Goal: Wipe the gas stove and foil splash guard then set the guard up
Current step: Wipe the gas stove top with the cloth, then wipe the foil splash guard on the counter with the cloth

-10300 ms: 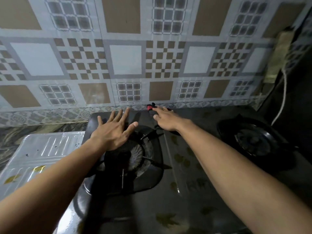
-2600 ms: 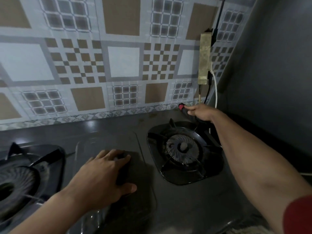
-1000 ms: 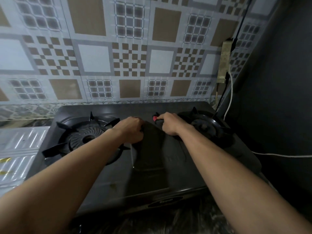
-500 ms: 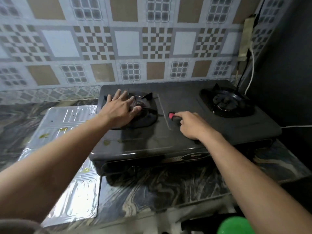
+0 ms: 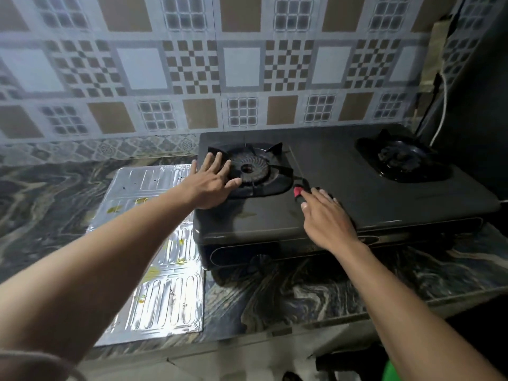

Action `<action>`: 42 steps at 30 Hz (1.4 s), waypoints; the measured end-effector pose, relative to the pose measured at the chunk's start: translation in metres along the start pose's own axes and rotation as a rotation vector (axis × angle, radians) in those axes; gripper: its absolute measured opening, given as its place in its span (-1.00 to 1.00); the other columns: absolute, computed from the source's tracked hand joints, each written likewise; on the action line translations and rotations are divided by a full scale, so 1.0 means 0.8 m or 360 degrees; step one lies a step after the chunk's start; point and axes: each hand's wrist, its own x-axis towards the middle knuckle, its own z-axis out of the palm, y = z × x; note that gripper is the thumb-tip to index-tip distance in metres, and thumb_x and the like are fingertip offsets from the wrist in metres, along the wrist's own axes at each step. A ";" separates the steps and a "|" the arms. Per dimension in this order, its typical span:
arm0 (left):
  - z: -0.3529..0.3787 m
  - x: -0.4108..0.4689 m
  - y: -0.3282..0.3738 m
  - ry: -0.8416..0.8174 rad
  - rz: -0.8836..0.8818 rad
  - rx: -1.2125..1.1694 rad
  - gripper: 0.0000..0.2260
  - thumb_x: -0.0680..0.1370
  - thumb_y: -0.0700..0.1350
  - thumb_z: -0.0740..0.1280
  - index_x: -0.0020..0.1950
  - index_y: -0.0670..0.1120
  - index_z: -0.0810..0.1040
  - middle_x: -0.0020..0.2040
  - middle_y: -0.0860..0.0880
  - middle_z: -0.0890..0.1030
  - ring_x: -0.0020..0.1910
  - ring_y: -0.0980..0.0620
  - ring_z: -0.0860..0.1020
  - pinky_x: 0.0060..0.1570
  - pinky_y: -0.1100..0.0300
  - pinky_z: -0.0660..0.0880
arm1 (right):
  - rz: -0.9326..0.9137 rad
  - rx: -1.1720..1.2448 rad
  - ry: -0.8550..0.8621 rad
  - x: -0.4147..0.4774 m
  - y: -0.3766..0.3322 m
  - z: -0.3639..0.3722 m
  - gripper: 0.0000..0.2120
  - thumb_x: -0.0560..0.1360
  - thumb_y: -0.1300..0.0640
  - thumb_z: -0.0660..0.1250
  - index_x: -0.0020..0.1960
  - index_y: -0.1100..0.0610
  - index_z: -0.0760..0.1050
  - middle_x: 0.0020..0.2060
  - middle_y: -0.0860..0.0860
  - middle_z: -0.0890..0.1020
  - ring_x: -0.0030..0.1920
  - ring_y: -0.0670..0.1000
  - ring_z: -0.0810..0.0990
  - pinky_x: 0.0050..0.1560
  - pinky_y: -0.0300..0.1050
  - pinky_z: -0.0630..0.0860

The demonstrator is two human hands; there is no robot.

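Your left hand point(image 5: 211, 185) lies flat on the left burner point(image 5: 255, 167) of the gas stove point(image 5: 357, 204), your right hand point(image 5: 327, 220) grips a red-tipped tool point(image 5: 297, 191), and the foil splash guard point(image 5: 156, 292) lies on the counter point(image 5: 302, 292).

The light is dim, cool and flat. The foil guard point(image 5: 154, 270), flat on the counter point(image 5: 302, 292) left of the stove point(image 5: 357, 193), carries the only strong glare, in white patches toward the counter's front edge. The black stove top gives a dull sheen, with a soft shadow beneath the left hand point(image 5: 211, 185). The red tip of the tool point(image 5: 298, 191) that the right hand point(image 5: 327, 221) holds is the one saturated colour. The right edge sinks into near black. The tiled wall point(image 5: 192, 64) is evenly lit but soft in detail. Wide-angle distortion bows the tile lines and swells the left arm point(image 5: 82, 284) and right arm point(image 5: 412, 312) at the blurred bottom corners.
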 end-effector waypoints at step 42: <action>-0.097 -0.094 -0.067 0.0440 0.0092 -0.1152 -0.59 0.69 0.04 0.13 0.46 -0.11 0.45 0.44 -0.14 0.48 0.40 -0.09 0.46 0.40 0.08 0.31 | -0.0266 0.1593 -0.0031 -0.003 -0.212 -0.020 -0.74 0.63 0.29 0.16 0.15 0.12 0.59 -0.12 -0.07 0.64 -0.13 -0.19 0.55 -0.02 -0.29 0.43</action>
